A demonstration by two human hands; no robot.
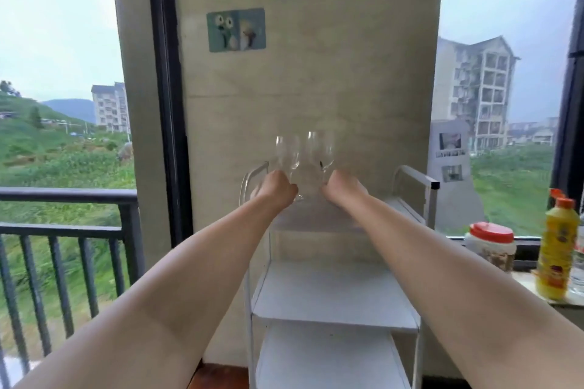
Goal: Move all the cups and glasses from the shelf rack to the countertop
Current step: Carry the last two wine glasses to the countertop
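Two clear wine glasses stand upright side by side at the top of the white shelf rack (335, 309). My left hand (275, 188) is closed around the stem of the left wine glass (287, 153). My right hand (343, 186) is closed around the stem of the right wine glass (320, 148). Both arms reach straight forward over the rack. The foot of the left glass shows just below my fingers; whether the glasses touch the top shelf I cannot tell. The rack's lower shelves hold nothing visible.
A concrete pillar rises behind the rack. The countertop (531, 278) at the right edge carries a yellow bottle (557, 246), a red-lidded jar (491, 246) and a clear glass (577, 275). A dark balcony railing (63, 224) stands at the left.
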